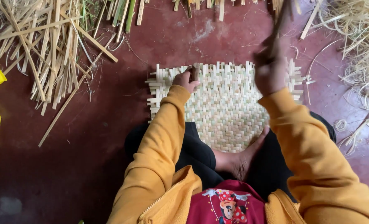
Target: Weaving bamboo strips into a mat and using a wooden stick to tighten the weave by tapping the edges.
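From the head camera I see the woven bamboo mat (226,112) on the red floor (122,87). My left hand (185,79) pinches a small dark piece at its far edge; my right hand (269,72), blurred, grips a dark tool (281,20).

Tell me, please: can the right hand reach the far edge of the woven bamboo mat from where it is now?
Probably yes. The right hand, raised and gripping a dark tool, hangs just above the woven bamboo mat, and nothing lies between it and the far edge.
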